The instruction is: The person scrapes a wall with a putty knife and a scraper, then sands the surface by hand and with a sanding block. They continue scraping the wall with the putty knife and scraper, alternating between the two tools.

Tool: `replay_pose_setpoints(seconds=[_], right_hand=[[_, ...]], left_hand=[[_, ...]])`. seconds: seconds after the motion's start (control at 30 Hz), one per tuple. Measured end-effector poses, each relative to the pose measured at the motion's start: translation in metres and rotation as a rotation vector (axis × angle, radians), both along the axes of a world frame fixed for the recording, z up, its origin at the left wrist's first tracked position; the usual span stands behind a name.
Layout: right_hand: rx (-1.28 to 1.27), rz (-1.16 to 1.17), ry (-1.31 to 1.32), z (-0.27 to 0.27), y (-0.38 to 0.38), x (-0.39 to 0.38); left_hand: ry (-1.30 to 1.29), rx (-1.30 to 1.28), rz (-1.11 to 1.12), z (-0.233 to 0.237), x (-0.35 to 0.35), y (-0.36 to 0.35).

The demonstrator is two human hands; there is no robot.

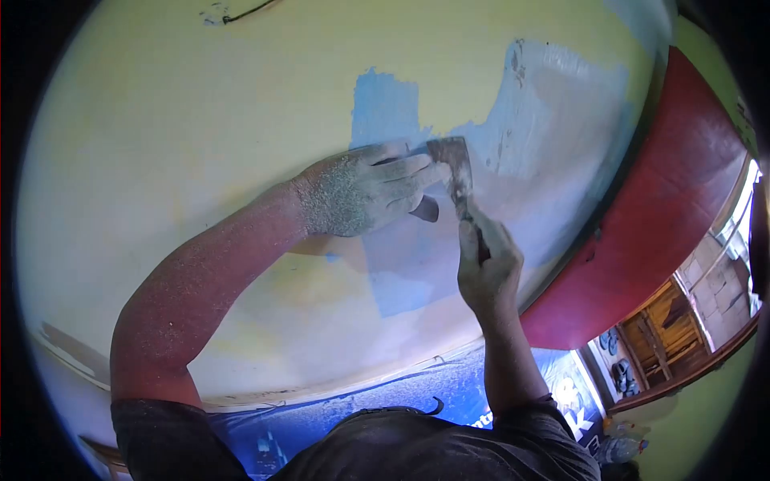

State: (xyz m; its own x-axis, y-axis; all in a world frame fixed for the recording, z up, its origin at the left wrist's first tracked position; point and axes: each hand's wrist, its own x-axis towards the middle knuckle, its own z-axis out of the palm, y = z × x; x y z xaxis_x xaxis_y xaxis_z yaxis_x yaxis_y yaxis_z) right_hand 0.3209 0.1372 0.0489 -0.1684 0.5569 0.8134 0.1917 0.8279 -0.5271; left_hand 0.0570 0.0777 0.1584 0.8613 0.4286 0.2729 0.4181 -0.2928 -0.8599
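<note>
Apparent scraping step: my right hand (491, 268) clamps 1 scraper (459, 170); left hand (353, 192), grip indeterminate; a steady low angle likely needed next.

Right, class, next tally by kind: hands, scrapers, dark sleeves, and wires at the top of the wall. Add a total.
Hands: 2 (left hand, right hand)
Scrapers: 1 (scraper)
Dark sleeves: 2 (left sleeve, right sleeve)
Wires: 1 (wire)
Total: 6
</note>
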Motion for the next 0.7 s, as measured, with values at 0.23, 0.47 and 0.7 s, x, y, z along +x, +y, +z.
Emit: replay_pose_setpoints(seconds=[0.23, 0.47, 0.7], right_hand=[[-0.051, -0.064, 0.054, -0.02, -0.005, -0.011], [-0.01, -0.066, 0.019, 0.001, -0.005, -0.004], [-0.032, -0.009, 0.071, 0.007, 0.002, -0.002]], left_hand=[[0.041, -0.105, 0.112, -0.001, 0.005, 0.0], [-0.082, -0.052, 0.058, -0.007, 0.006, 0.009], [-0.133, -0.068, 0.051, -0.006, 0.009, 0.01]])
